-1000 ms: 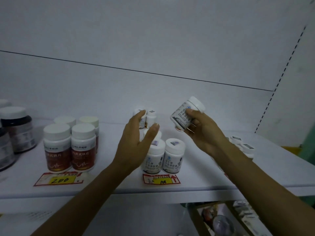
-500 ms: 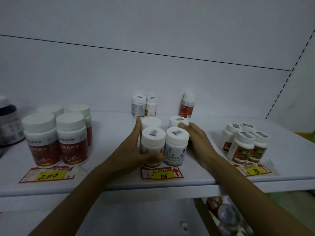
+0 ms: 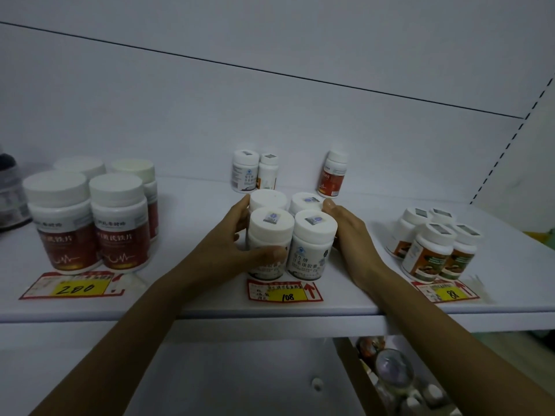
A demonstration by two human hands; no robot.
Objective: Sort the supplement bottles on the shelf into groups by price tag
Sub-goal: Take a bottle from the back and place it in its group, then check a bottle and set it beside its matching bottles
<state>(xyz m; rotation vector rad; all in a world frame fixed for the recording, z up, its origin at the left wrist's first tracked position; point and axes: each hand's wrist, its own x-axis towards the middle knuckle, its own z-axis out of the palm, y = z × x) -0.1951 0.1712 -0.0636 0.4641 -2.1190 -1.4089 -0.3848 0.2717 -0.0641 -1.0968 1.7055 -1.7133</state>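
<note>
Four white bottles with blue-grey labels (image 3: 312, 241) stand in a tight square behind the "108" price tag (image 3: 286, 295) on the white shelf (image 3: 195, 310). My left hand (image 3: 228, 247) wraps the left side of the square, with its thumb across the label of the front-left bottle (image 3: 270, 229) and its fingers by the rear-left one. My right hand (image 3: 351, 235) presses flat against the right side, its fingertip at the rear-right bottle (image 3: 306, 202). Red-label bottles (image 3: 64, 235) stand behind the "200" tag (image 3: 79, 288). Orange-green bottles (image 3: 429, 250) stand behind the "88" tag (image 3: 450, 293).
Three loose bottles stand at the back wall: a white one (image 3: 244, 172), a slimmer one (image 3: 268, 172) and a red-label one (image 3: 335, 175). A dark jar (image 3: 9, 190) sits at the far left edge. Below the shelf, an open box (image 3: 390, 373) holds more items.
A second ago my right hand held a white bottle in the air. That bottle now stands in the "108" group, and both hands have closed in around the four bottles.
</note>
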